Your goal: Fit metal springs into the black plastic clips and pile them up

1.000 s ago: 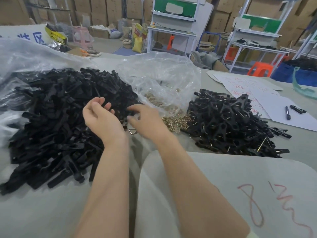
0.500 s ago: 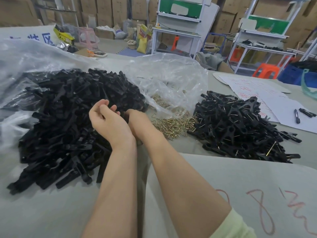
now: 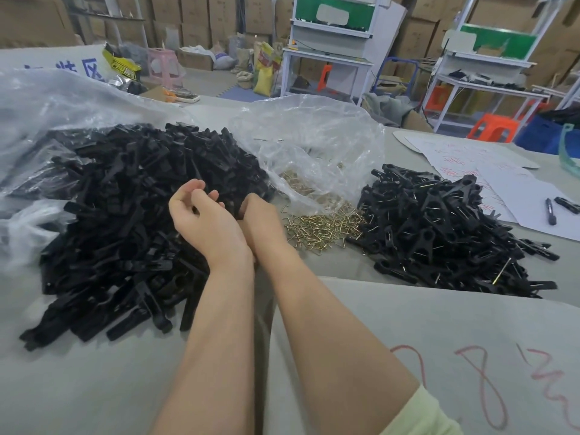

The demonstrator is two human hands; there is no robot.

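Read the blue character 区 on the white sheet at far left; the character before it is only partly visible. On the grey sheet nearest you, red handwriting shows an 8; the adjacent strokes are illegible. Lettering on the yellow-and-black bag and red writing on the white paper are too blurred to read.

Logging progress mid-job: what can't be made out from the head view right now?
Right hand: fingers hidden behind left hand, head view; any grip unknown.
Left hand: curled fingers hide what it holds, if anything.
Springs: partly veiled by the bag, too small to count.
Red writing: cut off at the right edge.
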